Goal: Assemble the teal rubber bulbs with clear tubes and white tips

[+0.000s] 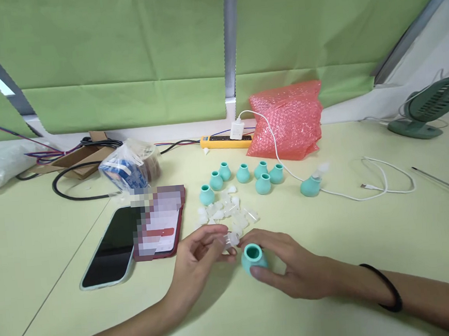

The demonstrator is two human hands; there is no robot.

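Between the thumb and fingers of my left hand is a small clear plastic tube with a whitish end, pointing right. My right hand curves around a teal rubber bulb that stands upright with its round mouth facing up. The right thumb rests on the bulb's near side, while the index fingertip reaches close to the clear tube. Just beyond my hands lies a loose pile of clear and white plastic pieces. Several more teal bulbs stand behind that pile.
To the right, another teal bulb has a clear piece in its mouth. Two phones lie at left. A white cable runs from a yellow power strip. A pink bubble-wrap bag, fan and screwdriver are around.
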